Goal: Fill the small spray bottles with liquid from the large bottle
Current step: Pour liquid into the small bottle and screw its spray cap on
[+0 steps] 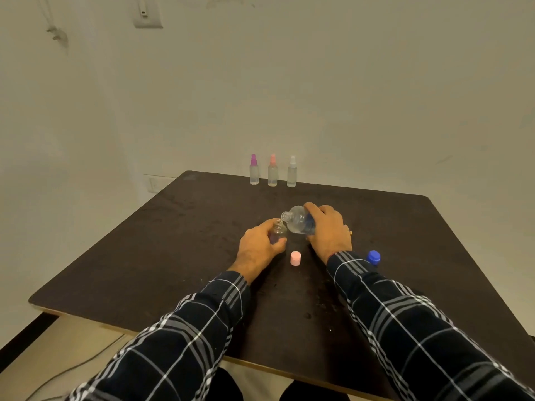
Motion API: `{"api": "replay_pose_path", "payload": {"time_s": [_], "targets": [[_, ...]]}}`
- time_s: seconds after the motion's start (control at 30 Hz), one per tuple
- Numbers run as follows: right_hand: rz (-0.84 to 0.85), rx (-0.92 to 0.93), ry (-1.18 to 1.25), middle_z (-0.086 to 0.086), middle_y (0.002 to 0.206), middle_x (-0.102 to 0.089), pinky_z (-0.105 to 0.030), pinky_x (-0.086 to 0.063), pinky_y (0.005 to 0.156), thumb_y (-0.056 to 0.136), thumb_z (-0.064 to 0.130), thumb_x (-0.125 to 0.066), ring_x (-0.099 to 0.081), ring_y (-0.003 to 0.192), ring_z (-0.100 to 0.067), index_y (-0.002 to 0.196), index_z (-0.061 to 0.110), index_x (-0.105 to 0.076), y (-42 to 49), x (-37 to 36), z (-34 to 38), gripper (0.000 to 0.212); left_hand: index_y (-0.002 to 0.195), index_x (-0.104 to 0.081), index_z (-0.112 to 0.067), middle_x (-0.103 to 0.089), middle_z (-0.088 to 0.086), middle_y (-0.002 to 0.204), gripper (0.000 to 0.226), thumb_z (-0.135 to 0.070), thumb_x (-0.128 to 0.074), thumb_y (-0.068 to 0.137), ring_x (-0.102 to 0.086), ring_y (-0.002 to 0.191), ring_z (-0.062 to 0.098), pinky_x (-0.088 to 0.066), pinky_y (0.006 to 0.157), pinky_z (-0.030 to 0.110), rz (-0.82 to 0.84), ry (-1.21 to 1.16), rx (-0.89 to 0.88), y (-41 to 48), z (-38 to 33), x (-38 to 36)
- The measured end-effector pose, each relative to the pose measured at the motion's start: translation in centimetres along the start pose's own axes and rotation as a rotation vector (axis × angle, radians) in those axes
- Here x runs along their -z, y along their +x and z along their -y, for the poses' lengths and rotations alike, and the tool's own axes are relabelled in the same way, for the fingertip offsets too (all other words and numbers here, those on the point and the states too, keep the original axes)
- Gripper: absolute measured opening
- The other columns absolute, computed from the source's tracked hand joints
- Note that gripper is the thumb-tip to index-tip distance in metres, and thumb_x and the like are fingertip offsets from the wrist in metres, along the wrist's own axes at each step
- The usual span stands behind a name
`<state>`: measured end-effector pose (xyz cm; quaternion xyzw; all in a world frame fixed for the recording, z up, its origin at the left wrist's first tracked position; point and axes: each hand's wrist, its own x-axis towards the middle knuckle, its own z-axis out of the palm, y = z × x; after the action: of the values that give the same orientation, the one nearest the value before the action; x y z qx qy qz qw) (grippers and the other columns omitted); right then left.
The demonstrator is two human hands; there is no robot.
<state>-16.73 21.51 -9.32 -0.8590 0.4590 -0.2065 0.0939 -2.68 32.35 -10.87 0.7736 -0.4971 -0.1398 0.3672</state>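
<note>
Cap [295,258] lies before the large bottle [298,220], spray bottles [272,175] behind.

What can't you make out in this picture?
Head view only.
Fill level of the small open bottle: the left hand covers it.
Whether the large bottle is pouring: stream too small; the right hand hides its base.
The blue cap: partly behind the right sleeve.
Fill levels of the far spray bottles: too small.

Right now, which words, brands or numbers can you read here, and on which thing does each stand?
No text is readable.
Large bottle in the right hand: blue label, print too blurred.
Small spray bottle in the left hand: no label visible.
Pink cap, blue cap: no marks visible.
</note>
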Motion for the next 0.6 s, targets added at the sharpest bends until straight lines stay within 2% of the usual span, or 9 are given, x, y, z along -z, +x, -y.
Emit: {"api": "replay_pose_path", "payload": {"time_s": [0.27, 0.4, 0.6], "targets": [[-0.017, 0.022, -0.049, -0.004, 0.133, -0.047, -0.064, -0.038, 0.105, 0.086, 0.023, -0.072, -0.043, 0.128, -0.028, 0.140, 0.035, -0.038, 0.4, 0.4, 0.2, 0.066, 0.133, -0.058, -0.030, -0.069, -0.006, 0.115, 0.044, -0.031, -0.071, 0.091, -0.063, 0.103, 0.011, -0.050, 0.095, 0.028, 0.017, -0.019, 0.008, 0.0, 0.0, 0.2], [-0.017, 0.041, -0.065, -0.005, 0.137, -0.045, -0.064, -0.034, 0.108, 0.087, 0.025, -0.071, -0.040, 0.131, -0.028, 0.141, 0.036, -0.037, 0.5, 0.7, 0.3, 0.064, 0.137, -0.056, -0.029, -0.068, -0.005, 0.121, 0.048, -0.032, -0.071, 0.091, -0.063, 0.110, 0.015, -0.051, 0.102, 0.036, 0.033, -0.017, 0.024, 0.1, 0.0, 0.2], [-0.021, 0.081, -0.100, -0.006, 0.136, -0.045, -0.066, -0.030, 0.110, 0.089, 0.024, -0.067, -0.040, 0.131, -0.029, 0.141, 0.034, -0.039, 0.7, 1.3, 0.5, 0.060, 0.140, -0.054, -0.028, -0.068, -0.003, 0.124, 0.052, -0.033, -0.072, 0.091, -0.064, 0.113, 0.017, -0.051, 0.105, 0.040, 0.041, -0.015, 0.051, 0.3, -0.1, 0.2]]}}
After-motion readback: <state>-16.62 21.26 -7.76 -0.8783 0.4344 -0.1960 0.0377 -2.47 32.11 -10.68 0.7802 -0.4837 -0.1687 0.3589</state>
